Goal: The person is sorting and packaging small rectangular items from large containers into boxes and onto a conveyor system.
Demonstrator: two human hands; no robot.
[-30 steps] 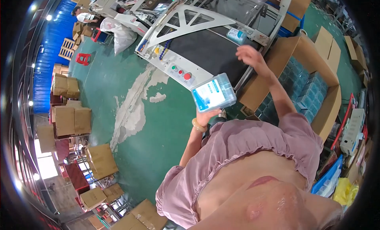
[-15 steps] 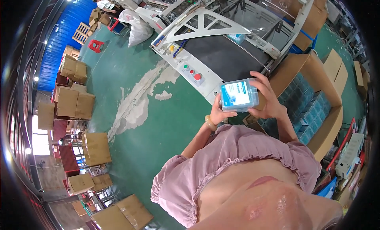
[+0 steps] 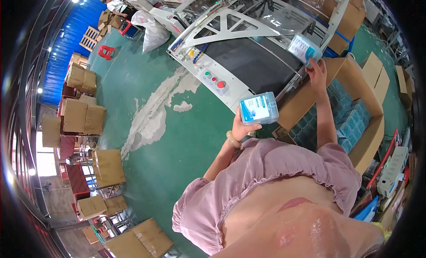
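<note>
My left hand (image 3: 243, 127) grips a clear blue-and-white pack (image 3: 259, 109), held up just in front of the black conveyor belt (image 3: 255, 62). My right hand (image 3: 316, 69) reaches out to the belt's right side and holds a second blue-and-white pack (image 3: 304, 49) at its edge. Below my right arm stands a large open cardboard box (image 3: 370, 138) filled with several more blue packs (image 3: 350, 120).
The white machine frame (image 3: 230, 27) has a control panel with coloured buttons (image 3: 214, 80). Cardboard boxes (image 3: 84, 118) are stacked along the left, and more lie at the bottom (image 3: 133, 242). A person (image 3: 111, 1) works far off at top left. The floor is green.
My right hand has left the pack that both hands held and now stretches toward the belt with another pack. My left hand stays low with its pack.
</note>
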